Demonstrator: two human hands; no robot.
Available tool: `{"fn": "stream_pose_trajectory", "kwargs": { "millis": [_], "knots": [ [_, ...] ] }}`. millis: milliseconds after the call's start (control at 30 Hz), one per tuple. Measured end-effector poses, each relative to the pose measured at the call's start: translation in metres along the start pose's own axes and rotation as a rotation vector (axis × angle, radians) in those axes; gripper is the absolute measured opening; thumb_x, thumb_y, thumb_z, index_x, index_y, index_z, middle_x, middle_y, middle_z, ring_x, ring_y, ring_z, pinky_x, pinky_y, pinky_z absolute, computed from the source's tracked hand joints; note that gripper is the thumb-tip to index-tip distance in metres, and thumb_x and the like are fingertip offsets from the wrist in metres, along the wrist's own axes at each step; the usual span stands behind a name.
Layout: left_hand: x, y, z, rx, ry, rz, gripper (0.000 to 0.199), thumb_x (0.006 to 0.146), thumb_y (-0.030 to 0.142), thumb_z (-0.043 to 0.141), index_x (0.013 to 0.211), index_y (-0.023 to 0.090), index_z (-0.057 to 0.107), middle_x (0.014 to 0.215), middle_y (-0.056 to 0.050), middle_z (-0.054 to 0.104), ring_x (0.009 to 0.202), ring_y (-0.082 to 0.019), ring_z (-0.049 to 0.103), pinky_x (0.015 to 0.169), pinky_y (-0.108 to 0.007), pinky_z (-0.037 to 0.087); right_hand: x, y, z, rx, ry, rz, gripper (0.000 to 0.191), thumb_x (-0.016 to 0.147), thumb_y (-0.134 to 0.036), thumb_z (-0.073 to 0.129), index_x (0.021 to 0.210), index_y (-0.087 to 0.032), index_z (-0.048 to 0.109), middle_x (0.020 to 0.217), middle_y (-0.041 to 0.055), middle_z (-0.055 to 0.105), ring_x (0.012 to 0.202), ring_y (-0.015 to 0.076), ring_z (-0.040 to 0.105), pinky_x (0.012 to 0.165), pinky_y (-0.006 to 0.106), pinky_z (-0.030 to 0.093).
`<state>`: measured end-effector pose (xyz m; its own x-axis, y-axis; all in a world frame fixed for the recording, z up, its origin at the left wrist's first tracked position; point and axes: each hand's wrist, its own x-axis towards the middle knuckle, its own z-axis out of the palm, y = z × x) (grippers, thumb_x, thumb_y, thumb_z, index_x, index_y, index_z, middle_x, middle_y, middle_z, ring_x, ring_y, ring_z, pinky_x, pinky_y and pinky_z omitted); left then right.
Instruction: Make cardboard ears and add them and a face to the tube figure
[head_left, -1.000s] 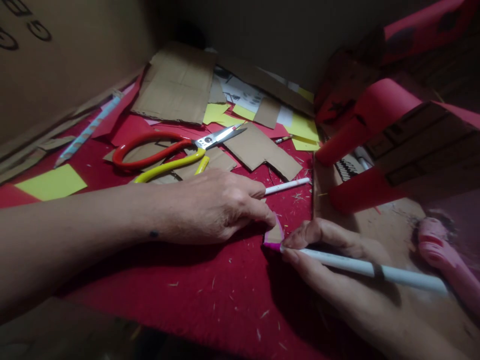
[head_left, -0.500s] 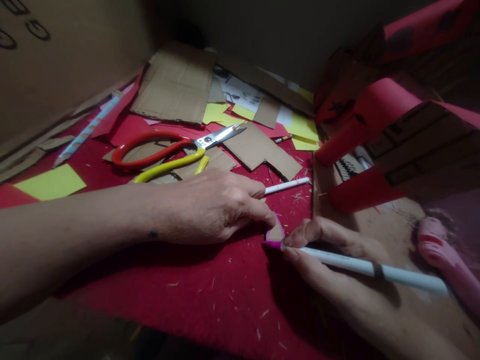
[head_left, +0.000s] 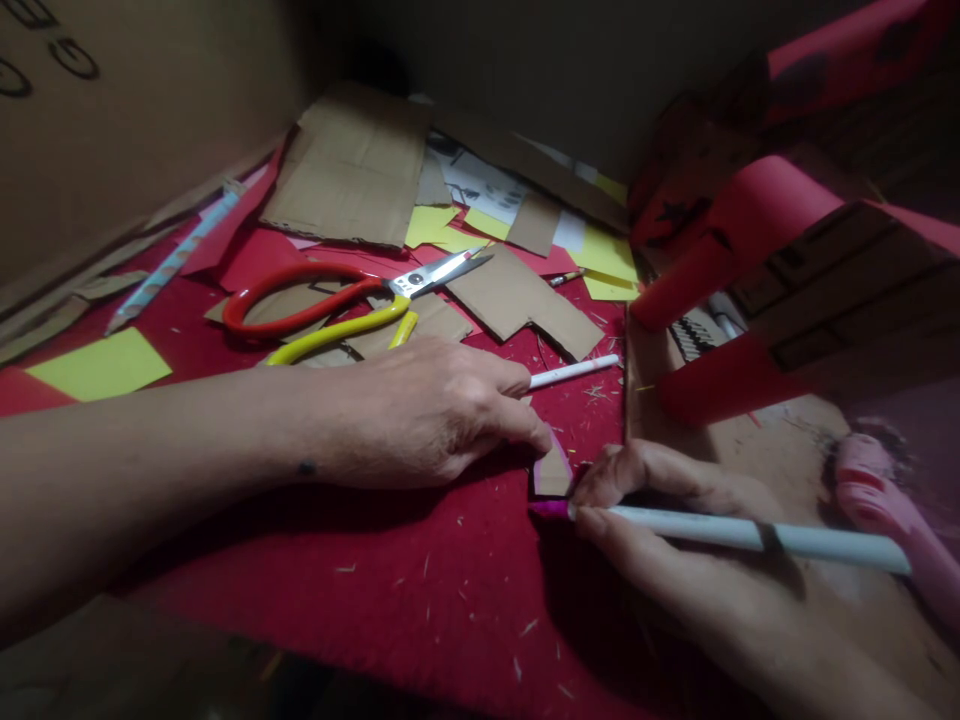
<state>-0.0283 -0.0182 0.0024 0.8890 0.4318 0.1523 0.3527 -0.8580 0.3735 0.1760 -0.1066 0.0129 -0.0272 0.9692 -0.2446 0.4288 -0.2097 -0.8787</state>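
Note:
A small cardboard piece [head_left: 553, 473] with purple-coloured edges lies on the red cloth. The index finger of my left hand [head_left: 457, 410] presses on it, and the other fingers are curled and partly hidden beneath the palm. My right hand [head_left: 637, 500] pinches a white felt-tip marker [head_left: 697, 526] near its purple tip. That tip sits just below the near edge of the cardboard piece, slightly apart from it. Beyond my left knuckles lies a white stick-like pen [head_left: 577, 371], its other end hidden by the hand.
Scissors [head_left: 409, 285] with red and yellow handles lie behind my left hand among cardboard scraps [head_left: 525, 300] and yellow paper [head_left: 607, 262]. A pencil [head_left: 176, 255] rests at left beside a large cardboard box [head_left: 150, 120]. Red paper tubes [head_left: 735, 380] stand at right, near a pink object [head_left: 885, 500].
My right hand has drawn the marker slightly down and to the right, so its tip has left the edge of the cardboard piece. My left hand stays in place.

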Motion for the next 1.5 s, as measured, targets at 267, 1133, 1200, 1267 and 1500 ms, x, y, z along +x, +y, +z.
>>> {"fn": "stream_pose_trajectory", "kwargs": {
  "millis": [267, 1133, 1200, 1267, 1500],
  "knots": [
    [0.000, 0.002, 0.000, 0.008, 0.008, 0.005, 0.031, 0.090, 0.013, 0.054, 0.110, 0.029, 0.071, 0.081, -0.002, 0.062, 0.063, -0.012, 0.051, 0.051, -0.025, 0.030, -0.004, -0.002, -0.001, 0.213, 0.076, 0.110, 0.018, 0.068, -0.026, 0.073, 0.058, -0.020, 0.059, 0.057, 0.0008, 0.062, 0.042, 0.0097, 0.048, 0.038, 0.020, 0.036],
    [-0.004, -0.006, 0.007, -0.015, 0.103, 0.115, 0.029, 0.092, 0.013, 0.051, 0.108, 0.027, 0.072, 0.072, -0.001, 0.054, 0.058, -0.012, 0.045, 0.050, -0.027, 0.024, 0.003, 0.016, 0.003, -0.007, 0.119, -0.181, 0.024, 0.078, -0.036, 0.070, 0.062, -0.022, 0.060, 0.047, -0.0047, 0.055, 0.041, 0.0087, 0.045, 0.037, 0.016, 0.033],
    [-0.004, -0.006, 0.007, -0.007, 0.097, 0.109, 0.029, 0.092, 0.015, 0.051, 0.108, 0.027, 0.072, 0.073, -0.001, 0.053, 0.059, -0.012, 0.046, 0.050, -0.027, 0.025, 0.003, 0.017, 0.003, -0.016, 0.145, -0.205, 0.023, 0.078, -0.036, 0.071, 0.062, -0.023, 0.060, 0.048, -0.0046, 0.058, 0.041, 0.0085, 0.047, 0.037, 0.015, 0.035],
    [-0.004, -0.005, 0.006, -0.007, 0.091, 0.109, 0.029, 0.092, 0.014, 0.052, 0.109, 0.026, 0.072, 0.073, 0.000, 0.054, 0.059, -0.012, 0.045, 0.051, -0.027, 0.026, 0.003, 0.017, 0.003, -0.038, 0.151, -0.226, 0.019, 0.078, -0.034, 0.070, 0.064, -0.024, 0.062, 0.049, -0.0044, 0.060, 0.041, 0.0088, 0.049, 0.037, 0.014, 0.036],
    [-0.004, -0.001, 0.003, -0.010, 0.070, 0.081, 0.030, 0.090, 0.010, 0.055, 0.108, 0.026, 0.073, 0.073, 0.000, 0.056, 0.058, -0.010, 0.046, 0.051, -0.026, 0.026, 0.003, 0.015, 0.000, -0.099, 0.107, -0.198, 0.017, 0.079, -0.032, 0.067, 0.065, -0.024, 0.064, 0.048, -0.0046, 0.059, 0.040, 0.0085, 0.049, 0.036, 0.013, 0.036]
  ]
}}
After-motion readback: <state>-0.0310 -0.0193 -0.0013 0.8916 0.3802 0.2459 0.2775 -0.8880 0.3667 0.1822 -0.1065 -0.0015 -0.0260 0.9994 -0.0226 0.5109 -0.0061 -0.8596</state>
